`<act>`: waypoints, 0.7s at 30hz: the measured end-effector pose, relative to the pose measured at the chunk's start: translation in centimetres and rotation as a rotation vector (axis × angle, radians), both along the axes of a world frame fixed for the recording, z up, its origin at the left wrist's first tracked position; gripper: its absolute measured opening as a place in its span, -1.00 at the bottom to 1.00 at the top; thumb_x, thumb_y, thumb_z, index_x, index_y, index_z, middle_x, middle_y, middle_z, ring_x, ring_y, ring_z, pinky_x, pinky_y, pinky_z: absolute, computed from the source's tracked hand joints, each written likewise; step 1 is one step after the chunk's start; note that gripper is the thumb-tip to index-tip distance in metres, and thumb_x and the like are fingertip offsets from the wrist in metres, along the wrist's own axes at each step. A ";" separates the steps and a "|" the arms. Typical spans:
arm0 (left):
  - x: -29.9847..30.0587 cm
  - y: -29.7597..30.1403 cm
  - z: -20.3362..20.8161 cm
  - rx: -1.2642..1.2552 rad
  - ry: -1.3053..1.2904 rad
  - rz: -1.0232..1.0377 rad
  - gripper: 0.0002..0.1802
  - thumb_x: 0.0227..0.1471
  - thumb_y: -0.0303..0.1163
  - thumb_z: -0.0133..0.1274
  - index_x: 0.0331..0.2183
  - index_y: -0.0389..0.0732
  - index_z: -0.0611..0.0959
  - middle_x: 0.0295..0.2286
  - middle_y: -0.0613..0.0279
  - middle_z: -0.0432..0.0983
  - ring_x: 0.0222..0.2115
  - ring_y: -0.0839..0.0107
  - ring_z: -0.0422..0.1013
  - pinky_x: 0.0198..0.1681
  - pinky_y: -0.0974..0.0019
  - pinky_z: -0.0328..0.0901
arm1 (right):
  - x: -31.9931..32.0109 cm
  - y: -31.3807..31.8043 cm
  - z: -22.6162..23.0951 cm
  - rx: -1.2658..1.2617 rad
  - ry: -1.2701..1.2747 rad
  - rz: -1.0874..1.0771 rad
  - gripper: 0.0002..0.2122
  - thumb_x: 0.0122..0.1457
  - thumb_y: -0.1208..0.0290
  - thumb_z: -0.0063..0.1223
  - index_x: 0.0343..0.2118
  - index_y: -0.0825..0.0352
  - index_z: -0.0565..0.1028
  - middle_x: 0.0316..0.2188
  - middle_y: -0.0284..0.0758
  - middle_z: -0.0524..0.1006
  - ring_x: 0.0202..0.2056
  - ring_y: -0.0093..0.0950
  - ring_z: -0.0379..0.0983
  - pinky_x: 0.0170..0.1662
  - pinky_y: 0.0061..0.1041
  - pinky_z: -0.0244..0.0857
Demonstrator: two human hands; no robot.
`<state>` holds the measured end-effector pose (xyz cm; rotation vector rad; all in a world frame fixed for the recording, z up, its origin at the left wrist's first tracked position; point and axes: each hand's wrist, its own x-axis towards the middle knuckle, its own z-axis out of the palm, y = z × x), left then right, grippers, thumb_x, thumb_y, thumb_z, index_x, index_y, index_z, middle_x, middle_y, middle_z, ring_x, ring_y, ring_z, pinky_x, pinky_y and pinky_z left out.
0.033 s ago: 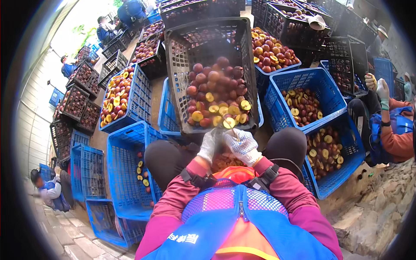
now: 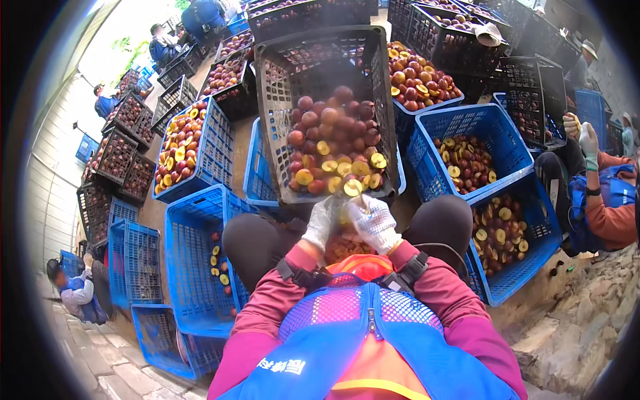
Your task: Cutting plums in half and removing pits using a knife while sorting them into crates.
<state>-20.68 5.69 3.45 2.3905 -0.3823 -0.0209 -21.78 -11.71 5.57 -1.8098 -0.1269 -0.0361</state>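
Observation:
Both my hands wear whitish knit gloves and meet over my lap, just below the near edge of a tilted black crate (image 2: 267,120). My left hand (image 2: 321,223) has its fingers curled inward. My right hand (image 2: 376,224), in a dotted glove, is closed beside it, fingertips pinched. A blurred yellowish patch shows between them; what each hand holds is too unclear to name. Whole dark red plums (image 2: 327,117) and cut halves with yellow flesh (image 2: 353,187) lie in the black crate, close above my fingers.
Blue crates (image 2: 175,260) stand at my left, one holding a few plum halves. At right are blue crates (image 2: 427,157) of cut plums. More filled crates (image 2: 427,80) rise behind. A co-worker (image 2: 603,193) sits close at far right; loose rocks (image 2: 580,327) lie below.
My hands have shifted slightly, and the yellowish patch between them shows more. The crates and plums look unmoved.

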 end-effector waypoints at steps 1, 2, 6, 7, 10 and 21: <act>-0.7 0.8 -0.3 -0.248 0.083 0.076 -0.66 0.35 -0.43 0.06 0.07 -0.19 0.75 -0.11 0.01 0.75 -0.13 0.19 0.66 0.03 0.21 0.51 | 0.1 -0.1 -0.1 0.002 -0.026 0.015 -0.84 0.32 0.29 0.29 -0.23 0.29 0.71 -0.31 -0.04 0.71 -0.25 -0.04 0.68 -0.17 -0.16 0.52; -1.0 2.2 -0.4 -0.396 0.116 0.140 -0.68 0.37 -0.39 0.06 0.05 -0.22 0.76 -0.14 0.04 0.74 -0.16 0.26 0.64 -0.01 0.23 0.50 | -0.3 -0.2 -0.3 0.004 -0.045 0.029 -0.83 0.33 0.29 0.28 -0.24 0.31 0.70 -0.30 -0.04 0.70 -0.24 -0.04 0.67 -0.17 -0.15 0.51; -0.2 10.9 3.1 -0.870 0.150 0.414 -0.56 0.35 -0.15 0.10 0.09 -0.24 0.72 -0.06 0.02 0.69 -0.08 0.19 0.59 0.02 0.15 0.47 | 0.1 -2.3 -0.7 0.041 0.307 0.223 -0.72 0.32 0.14 0.25 -0.17 0.29 0.70 -0.22 -0.06 0.70 -0.17 -0.09 0.67 -0.09 -0.16 0.50; -0.3 15.2 4.7 -0.838 0.112 0.508 -0.50 0.34 -0.08 0.11 0.11 -0.23 0.70 -0.02 0.00 0.67 -0.04 0.15 0.58 0.05 0.11 0.47 | -0.1 -3.2 -0.2 -0.162 0.327 0.348 -0.64 0.32 0.03 0.23 -0.09 0.25 0.71 -0.15 -0.08 0.71 -0.12 -0.11 0.67 -0.03 -0.17 0.50; -0.6 26.9 10.0 0.283 -0.074 0.736 -0.33 0.29 0.13 0.15 0.17 -0.21 0.66 0.08 -0.06 0.61 0.07 0.02 0.55 0.13 0.00 0.45 | 0.3 -4.9 1.1 -0.540 0.252 0.606 -0.53 0.35 -0.09 0.19 0.07 0.21 0.69 -0.04 -0.13 0.73 -0.02 -0.17 0.67 0.09 -0.19 0.48; 33.5 5.0 2.2 0.659 0.131 0.179 -0.37 0.26 -0.11 0.13 0.28 -0.14 0.55 0.20 -0.21 0.54 0.16 -0.20 0.52 0.24 -0.13 0.41 | 8.3 -6.6 -3.2 -0.335 0.108 0.523 -0.67 0.47 0.17 0.11 0.08 0.29 0.66 -0.07 -0.09 0.71 -0.03 -0.10 0.66 0.05 -0.18 0.49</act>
